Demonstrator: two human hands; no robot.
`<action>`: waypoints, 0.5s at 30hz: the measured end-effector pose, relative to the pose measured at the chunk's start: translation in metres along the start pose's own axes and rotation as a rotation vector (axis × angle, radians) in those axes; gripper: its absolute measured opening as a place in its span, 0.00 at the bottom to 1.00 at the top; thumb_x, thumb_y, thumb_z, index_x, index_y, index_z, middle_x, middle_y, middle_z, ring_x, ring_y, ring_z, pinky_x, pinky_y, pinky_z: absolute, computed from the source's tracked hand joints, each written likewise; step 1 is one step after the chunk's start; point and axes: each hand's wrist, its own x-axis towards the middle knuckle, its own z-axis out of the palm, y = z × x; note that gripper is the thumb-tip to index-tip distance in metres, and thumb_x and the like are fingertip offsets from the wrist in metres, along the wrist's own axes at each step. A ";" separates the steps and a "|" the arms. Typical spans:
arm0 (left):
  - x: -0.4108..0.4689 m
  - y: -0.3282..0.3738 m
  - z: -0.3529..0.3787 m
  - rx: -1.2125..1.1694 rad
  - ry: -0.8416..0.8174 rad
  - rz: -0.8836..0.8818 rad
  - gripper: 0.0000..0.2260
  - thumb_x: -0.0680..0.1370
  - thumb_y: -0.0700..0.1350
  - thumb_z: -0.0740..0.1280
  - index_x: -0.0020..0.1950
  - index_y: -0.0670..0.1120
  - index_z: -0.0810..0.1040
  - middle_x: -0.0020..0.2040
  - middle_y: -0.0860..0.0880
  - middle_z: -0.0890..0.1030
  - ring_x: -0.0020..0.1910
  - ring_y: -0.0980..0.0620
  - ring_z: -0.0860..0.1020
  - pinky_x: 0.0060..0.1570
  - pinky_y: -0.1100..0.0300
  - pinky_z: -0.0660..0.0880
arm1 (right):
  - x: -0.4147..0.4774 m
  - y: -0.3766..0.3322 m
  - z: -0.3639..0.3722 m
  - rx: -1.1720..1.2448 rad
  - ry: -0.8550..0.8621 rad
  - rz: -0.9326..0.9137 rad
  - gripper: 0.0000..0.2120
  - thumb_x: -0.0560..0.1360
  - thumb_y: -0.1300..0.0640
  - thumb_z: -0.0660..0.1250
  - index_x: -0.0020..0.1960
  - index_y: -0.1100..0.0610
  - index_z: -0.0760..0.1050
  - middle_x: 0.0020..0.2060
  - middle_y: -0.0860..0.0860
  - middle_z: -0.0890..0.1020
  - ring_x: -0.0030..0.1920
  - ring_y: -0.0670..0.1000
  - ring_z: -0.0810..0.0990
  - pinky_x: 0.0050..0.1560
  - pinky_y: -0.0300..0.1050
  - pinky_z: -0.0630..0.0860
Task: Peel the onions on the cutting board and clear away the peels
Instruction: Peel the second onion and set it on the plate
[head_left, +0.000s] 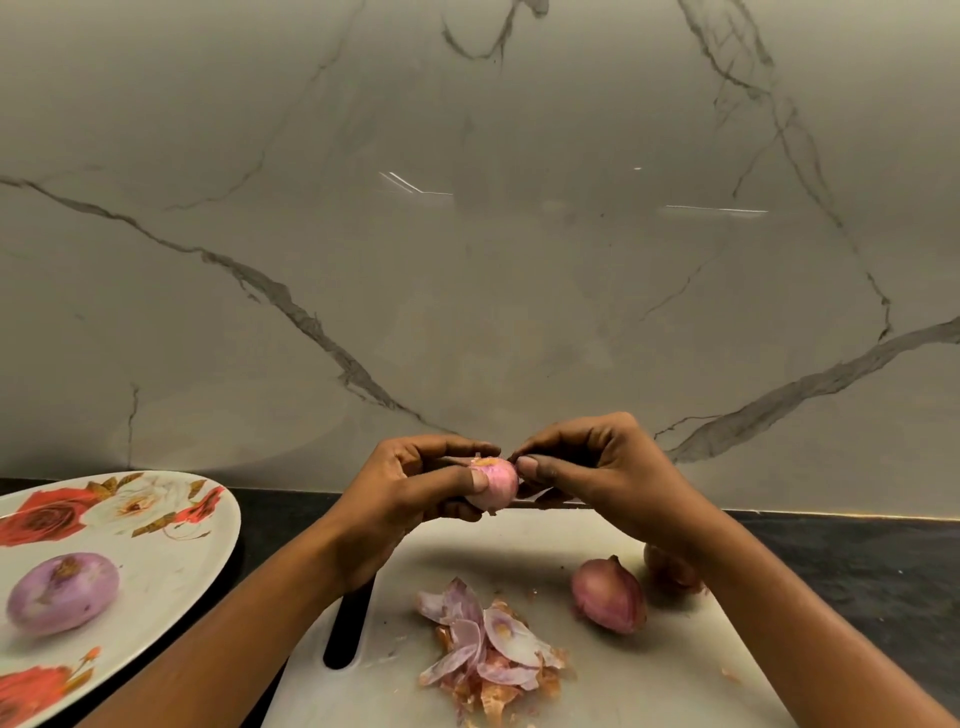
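Second onion mid-peel
Your left hand (410, 501) grips the onion (492, 487) above the cutting board (524, 545), right hand (602, 480) pinching its skin; one peeled onion (62, 592) on the left plate (221, 525), two unpeeled onions (609, 595) and the peels (491, 644) remain

left hand (410, 493) grips onion (493, 484) above cutting board (597, 691); right hand (597, 467) pinches its skin.

A home kitchen: a dark stone counter (857, 561) runs under a grey-veined marble backsplash (467, 260), with a white cutting board (519, 545) strewn with onion peels (488, 649) at six o'clock and a rose-patterned plate (171, 571) at eight o'clock.
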 end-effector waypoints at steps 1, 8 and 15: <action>0.000 0.001 0.000 -0.039 0.002 -0.016 0.17 0.74 0.46 0.74 0.62 0.44 0.86 0.57 0.41 0.86 0.53 0.41 0.86 0.51 0.55 0.84 | 0.000 0.000 -0.002 0.004 0.003 0.008 0.07 0.79 0.64 0.73 0.55 0.59 0.87 0.44 0.55 0.90 0.47 0.56 0.90 0.48 0.49 0.86; -0.003 0.006 0.001 -0.088 0.011 -0.057 0.14 0.79 0.48 0.73 0.59 0.41 0.87 0.54 0.36 0.85 0.46 0.44 0.84 0.46 0.58 0.84 | -0.003 -0.002 -0.002 0.042 -0.077 0.013 0.15 0.77 0.65 0.76 0.63 0.59 0.84 0.52 0.55 0.89 0.51 0.56 0.89 0.52 0.52 0.86; -0.004 0.008 0.004 -0.031 0.011 -0.137 0.19 0.82 0.53 0.67 0.58 0.37 0.85 0.49 0.33 0.86 0.41 0.43 0.84 0.41 0.59 0.83 | -0.004 -0.004 0.007 0.066 -0.066 0.025 0.18 0.72 0.57 0.77 0.62 0.54 0.86 0.50 0.53 0.90 0.48 0.53 0.89 0.51 0.50 0.86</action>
